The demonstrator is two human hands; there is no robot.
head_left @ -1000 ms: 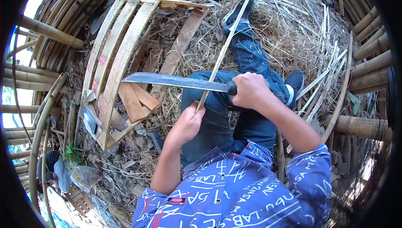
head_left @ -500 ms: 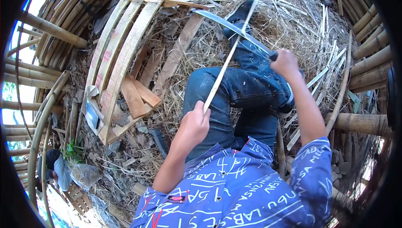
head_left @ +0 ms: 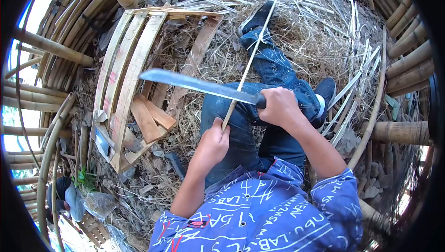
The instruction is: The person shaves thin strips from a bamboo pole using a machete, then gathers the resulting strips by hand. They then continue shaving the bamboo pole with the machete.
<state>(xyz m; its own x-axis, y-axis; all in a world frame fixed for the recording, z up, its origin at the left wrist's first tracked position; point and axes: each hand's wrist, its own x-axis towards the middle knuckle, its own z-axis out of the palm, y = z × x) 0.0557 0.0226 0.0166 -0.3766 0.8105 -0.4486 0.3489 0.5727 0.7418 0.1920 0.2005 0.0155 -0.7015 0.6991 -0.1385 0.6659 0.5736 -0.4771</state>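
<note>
My left hand [head_left: 215, 141] is closed round the near end of a long thin bamboo strip [head_left: 245, 72]. The strip runs up over my bent leg and past my shoe [head_left: 256, 19]. A machete [head_left: 194, 83] lies across it a little beyond my left fingers, its blade overlapping the strip in this view. My right hand [head_left: 279, 107] grips the machete's dark handle, and the broad tip points left toward a wooden slatted frame [head_left: 134, 66]. A pale curled shaving [head_left: 260, 36] hangs on the strip near my ankle.
Shavings and split strips [head_left: 306, 34] litter the ground. Loose boards [head_left: 150, 117] lie by the slatted frame. A dark-handled tool [head_left: 175, 165] rests beside my left forearm. Bamboo walls [head_left: 412, 57] stand on both sides; a person [head_left: 69, 201] is at lower left.
My right hand has drawn the machete down along the strip toward my left hand, swinging the blade's tip to the left. My left hand has stayed nearly in place.
</note>
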